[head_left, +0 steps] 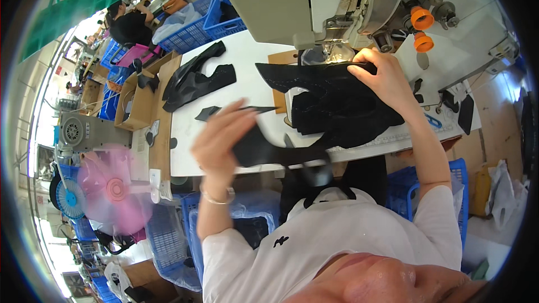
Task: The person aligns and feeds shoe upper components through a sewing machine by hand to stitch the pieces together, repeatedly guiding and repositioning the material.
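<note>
At two o'clock, the right hand (386, 78) pinches curved black stitched fabric (337, 104), probably steadying it. Left hand (219, 139), nine o'clock: blurred, grip unclear.

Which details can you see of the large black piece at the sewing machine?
The large black piece looks like matte, flexible fabric, with an irregular outline, a tapered left end and faint pale dotted lines. It lies with overlapping layers or folds over the white table, its far edge close to the sewing machine. The right hand grips that edge. Whether the machine is stitching it is unclear.
</note>
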Tool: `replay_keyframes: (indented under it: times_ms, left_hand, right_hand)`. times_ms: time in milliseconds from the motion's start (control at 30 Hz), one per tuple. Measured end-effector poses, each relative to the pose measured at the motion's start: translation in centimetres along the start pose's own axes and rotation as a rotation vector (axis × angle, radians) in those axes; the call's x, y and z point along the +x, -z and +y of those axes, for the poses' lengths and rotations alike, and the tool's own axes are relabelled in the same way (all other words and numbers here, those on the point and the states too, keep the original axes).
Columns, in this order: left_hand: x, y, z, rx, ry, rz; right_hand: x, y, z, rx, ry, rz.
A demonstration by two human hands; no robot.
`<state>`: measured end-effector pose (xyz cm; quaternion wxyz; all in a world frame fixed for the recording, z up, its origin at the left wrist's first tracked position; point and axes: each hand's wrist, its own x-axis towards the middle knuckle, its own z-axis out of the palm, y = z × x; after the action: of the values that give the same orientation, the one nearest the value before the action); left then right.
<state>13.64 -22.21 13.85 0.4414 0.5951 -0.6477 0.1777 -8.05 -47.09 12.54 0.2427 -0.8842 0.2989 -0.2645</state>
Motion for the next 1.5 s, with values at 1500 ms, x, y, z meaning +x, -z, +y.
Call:
replay_keyframes:
  times_ms: [1500]
  left_hand:
    - [5.2, -12.7, 1.9, 0.158, -0.102, -0.134]
  right_hand:
    - [6.1, 1.2, 9.9, -0.683, 0.684, -0.155]
